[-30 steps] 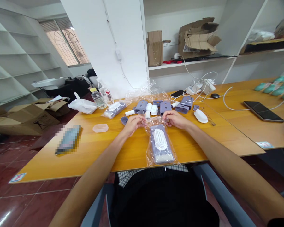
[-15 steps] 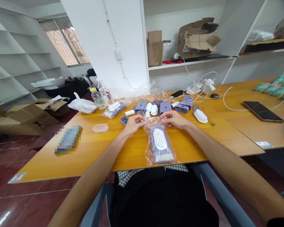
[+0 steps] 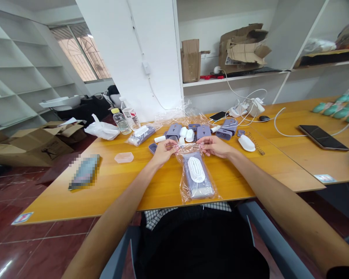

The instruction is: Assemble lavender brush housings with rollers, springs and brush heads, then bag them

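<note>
A clear plastic bag (image 3: 184, 190) lies at the table's front edge with a purple case (image 3: 189, 176) inside it. On top of the case, a white oval brush-like piece (image 3: 196, 169) shows through the film. My left hand (image 3: 165, 152) pinches the left corner of the bag's far end. At the right corner, my right hand (image 3: 211, 146) pinches the film between thumb and fingers. The far end of the bag is stretched between both hands. Just beyond them sit several purple housings (image 3: 203, 131) and a white brush head (image 3: 189, 135).
Left of my hands is a clear plastic tray (image 3: 123, 157), with a blurred flat packet (image 3: 85, 172) farther left. Another bagged purple case (image 3: 142, 133) lies near two bottles (image 3: 121, 122). On the right are a white oval part (image 3: 246, 143), a spring (image 3: 256, 144), cables and a tablet (image 3: 322, 136).
The far end of the bag is drawn straighter and flatter between my hands. Both hands stay in nearly the same place, still pinching the film.
</note>
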Motion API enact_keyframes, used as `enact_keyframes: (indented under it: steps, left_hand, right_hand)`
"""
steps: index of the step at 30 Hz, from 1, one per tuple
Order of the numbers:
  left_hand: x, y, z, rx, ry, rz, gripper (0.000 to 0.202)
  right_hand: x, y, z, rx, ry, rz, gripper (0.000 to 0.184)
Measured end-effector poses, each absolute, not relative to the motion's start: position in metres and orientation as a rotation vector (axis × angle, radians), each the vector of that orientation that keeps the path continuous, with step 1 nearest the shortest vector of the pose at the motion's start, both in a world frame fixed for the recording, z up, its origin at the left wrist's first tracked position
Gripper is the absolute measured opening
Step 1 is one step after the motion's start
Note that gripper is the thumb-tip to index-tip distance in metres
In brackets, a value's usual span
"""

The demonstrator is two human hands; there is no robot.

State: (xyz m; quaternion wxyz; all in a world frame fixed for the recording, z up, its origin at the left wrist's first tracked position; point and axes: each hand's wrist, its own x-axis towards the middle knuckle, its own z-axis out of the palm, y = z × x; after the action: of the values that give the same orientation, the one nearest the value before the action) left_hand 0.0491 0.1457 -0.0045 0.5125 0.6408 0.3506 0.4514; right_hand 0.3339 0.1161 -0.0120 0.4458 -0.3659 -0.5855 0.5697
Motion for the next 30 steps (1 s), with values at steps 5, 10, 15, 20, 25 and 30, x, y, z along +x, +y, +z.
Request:
enact_keyframes:
  steps: [5, 10, 15, 20, 25, 30]
  left_hand:
    - [0.049, 0.145, -0.007, 1.669, 0.865, 1.065, 0.029]
    - [0.047, 0.136, -0.004, 2.027, 0.863, 1.039, 0.015]
    - [0.046, 0.127, 0.004, 2.392, 0.811, 1.035, 0.028]
    - [0.045, 0.123, 0.006, 2.59, 0.659, 0.793, 0.059]
    - [0.042, 0.125, -0.001, 2.743, 0.686, 0.535, 0.066]
    - [0.041, 0.124, 0.002, 2.814, 0.789, 0.42, 0.058]
  right_hand:
    - [0.334, 0.116, -0.015, -1.012, -1.562, 1.269, 0.042]
    - [0.331, 0.115, -0.017, -1.141, -1.682, 0.955, 0.028]
    - [0.331, 0.117, -0.02, -1.18, -1.755, 0.678, 0.022]
    - [0.333, 0.117, -0.022, -1.179, -1.863, 0.53, 0.024]
    - [0.331, 0.11, -0.02, -1.113, -2.025, 0.388, 0.008]
    - [0.328, 0.1, -0.019, -1.119, -2.256, 0.283, 0.038]
